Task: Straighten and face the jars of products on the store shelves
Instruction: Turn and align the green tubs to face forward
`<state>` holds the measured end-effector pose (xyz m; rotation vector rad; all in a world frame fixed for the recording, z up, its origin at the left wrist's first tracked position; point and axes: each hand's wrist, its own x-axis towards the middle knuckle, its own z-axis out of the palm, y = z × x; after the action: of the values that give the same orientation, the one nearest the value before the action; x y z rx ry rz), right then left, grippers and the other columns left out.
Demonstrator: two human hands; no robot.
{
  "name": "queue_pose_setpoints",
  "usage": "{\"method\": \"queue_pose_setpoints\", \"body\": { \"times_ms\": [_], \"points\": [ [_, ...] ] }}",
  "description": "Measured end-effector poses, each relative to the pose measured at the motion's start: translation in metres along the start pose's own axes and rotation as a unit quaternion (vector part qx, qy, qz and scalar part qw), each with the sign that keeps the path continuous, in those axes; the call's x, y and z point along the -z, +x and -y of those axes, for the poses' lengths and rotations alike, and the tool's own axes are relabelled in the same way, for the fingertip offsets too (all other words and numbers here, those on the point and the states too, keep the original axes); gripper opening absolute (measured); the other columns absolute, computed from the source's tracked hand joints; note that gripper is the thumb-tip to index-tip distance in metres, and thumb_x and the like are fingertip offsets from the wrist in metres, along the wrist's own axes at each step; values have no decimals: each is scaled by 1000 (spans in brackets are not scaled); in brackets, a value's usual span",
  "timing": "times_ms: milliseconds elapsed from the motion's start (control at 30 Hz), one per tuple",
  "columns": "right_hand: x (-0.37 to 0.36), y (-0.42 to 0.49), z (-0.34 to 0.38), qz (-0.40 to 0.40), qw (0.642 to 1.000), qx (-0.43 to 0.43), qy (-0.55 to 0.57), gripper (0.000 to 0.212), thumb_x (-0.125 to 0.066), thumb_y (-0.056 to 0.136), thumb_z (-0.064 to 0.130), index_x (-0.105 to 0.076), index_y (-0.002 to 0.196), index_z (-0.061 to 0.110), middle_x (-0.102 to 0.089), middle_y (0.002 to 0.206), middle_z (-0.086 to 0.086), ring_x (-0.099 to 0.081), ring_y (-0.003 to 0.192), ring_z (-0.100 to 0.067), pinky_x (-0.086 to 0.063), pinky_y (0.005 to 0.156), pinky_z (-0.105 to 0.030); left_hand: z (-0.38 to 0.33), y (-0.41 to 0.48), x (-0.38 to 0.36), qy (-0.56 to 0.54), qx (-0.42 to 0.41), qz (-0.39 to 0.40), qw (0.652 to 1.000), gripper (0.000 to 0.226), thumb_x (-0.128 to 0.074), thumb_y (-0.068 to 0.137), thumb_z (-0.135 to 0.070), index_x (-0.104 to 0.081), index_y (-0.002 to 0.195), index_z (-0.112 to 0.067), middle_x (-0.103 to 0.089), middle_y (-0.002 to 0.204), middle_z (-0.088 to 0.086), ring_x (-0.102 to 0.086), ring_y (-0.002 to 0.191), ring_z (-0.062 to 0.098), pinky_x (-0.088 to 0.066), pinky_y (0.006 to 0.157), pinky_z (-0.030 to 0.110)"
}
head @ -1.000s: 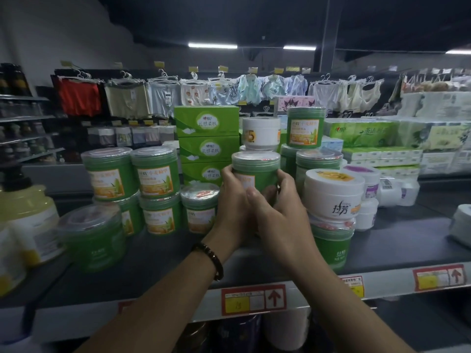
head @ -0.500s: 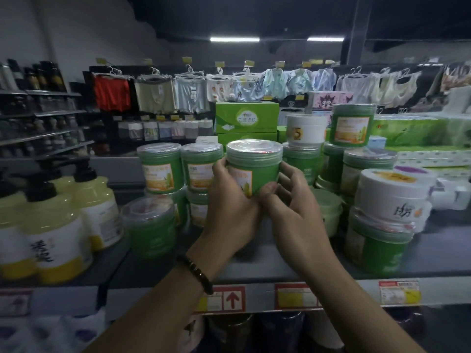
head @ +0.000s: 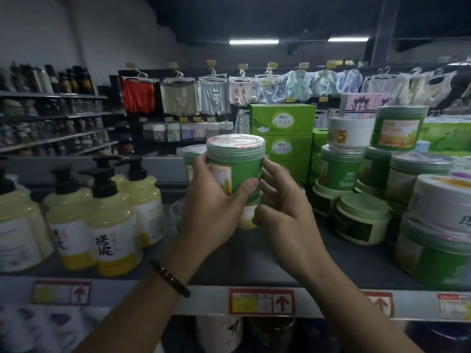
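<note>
- A left hand [head: 214, 212] gripped a green jar [head: 235, 166], the thumb laid across its front and the fingers [head: 201, 161] wrapped round its left side.
- The green jar stood upright above the middle of the shelf [head: 254, 263], set back from the front edge, with a clear lid on top and its orange-edged label turned toward the left, partly under the palm.
- A right hand [head: 283, 212] sat just beside it, fingers loosely spread and holding nothing, with the fingertips touching the jar's right side.
- A lower jar [head: 247, 217] showed directly under the held one; the hands hid whether the two touched.
- A dark beaded bracelet [head: 170, 277] circled the left wrist.
- Yellow pump bottles [head: 112, 220] with black tops stood toward the shelf's left end.
- Stacked jars [head: 341, 169], green and white, crowded the right end, some facing different ways.
- Green boxes [head: 283, 123] were piled along the back edge.
- A red price tag [head: 261, 301] with an arrow was fixed to the front edge, below the hands.
</note>
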<state>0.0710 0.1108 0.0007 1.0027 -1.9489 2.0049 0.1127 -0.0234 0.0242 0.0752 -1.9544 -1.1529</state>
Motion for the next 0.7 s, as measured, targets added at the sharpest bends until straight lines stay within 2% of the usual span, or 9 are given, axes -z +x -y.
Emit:
{"method": "queue_pose_setpoints", "body": {
  "times_ms": [67, 167, 233, 333, 400, 467, 567, 700],
  "points": [
    [-8, 1, -1, 22, 1000, 7, 2, 93, -51, 70, 3, -43, 161, 24, -67, 133, 27, -63, 130, 1, -54, 105, -36, 5, 4, 12, -5, 4, 6, 1000, 64, -85, 84, -32, -44, 132, -27, -67, 118, -17, -65, 101, -10, -50, 79, 10],
    [-21, 3, -1, 45, 999, 1, 13, 93, -48, 71, 0, -41, 161, 23, -66, 128, 38, -58, 131, 10, -52, 108, -28, 13, 11, 27, -14, 12, 7, 1000, 69, -84, 80, -42, -45, 134, -25, -69, 121, -13, -69, 108, 1, -57, 91, 29],
    [-28, 4, -1, 46, 999, 2, 16, 94, -50, 72, 1, -40, 163, 21, -63, 141, 26, -56, 135, 6, -50, 115, -36, 18, 14, 34, -17, 15, 7, 1000, 73, -81, 75, -46, -46, 134, -25, -70, 121, -12, -70, 109, 5, -59, 96, 40],
    [-39, 7, -5, 48, 999, 0, 2, 98, -54, 69, 5, -38, 164, 23, -56, 155, 14, -50, 145, -2, -41, 123, -45, 25, 16, 43, -23, 18, 8, 1000, 75, -82, 74, -45, -45, 135, -24, -70, 123, -10, -70, 111, 7, -58, 98, 45],
    [-45, 9, -7, 52, 999, 1, -15, 100, -55, 67, 14, -37, 165, 26, -51, 161, 13, -43, 151, -5, -36, 126, -47, 30, 17, 47, -19, 21, 10, 1000, 74, -82, 75, -44, -45, 136, -24, -70, 124, -9, -70, 111, 7, -59, 97, 45],
    [-49, 10, -10, 56, 998, 0, -24, 100, -54, 68, 13, -37, 165, 29, -48, 163, 15, -39, 153, -4, -34, 127, -46, 36, 18, 51, -18, 24, 14, 999, 74, -82, 74, -46, -46, 135, -25, -71, 123, -9, -71, 110, 7, -60, 95, 45],
    [-54, 10, -15, 58, 998, 0, -32, 96, -54, 71, 12, -39, 163, 33, -50, 161, 17, -40, 153, -5, -34, 126, -47, 43, 18, 55, -20, 34, 11, 999, 77, -81, 69, -55, -46, 133, -28, -71, 122, -9, -72, 109, 9, -61, 94, 46],
    [-59, 9, -21, 59, 997, -9, -42, 95, -57, 69, 19, -40, 161, 38, -53, 158, 15, -44, 151, -9, -39, 123, -49, 52, 16, 56, -23, 46, 10, 999, 78, -80, 66, -59, -47, 130, -30, -71, 121, -9, -72, 110, 10, -60, 94, 48]
  ]
}}
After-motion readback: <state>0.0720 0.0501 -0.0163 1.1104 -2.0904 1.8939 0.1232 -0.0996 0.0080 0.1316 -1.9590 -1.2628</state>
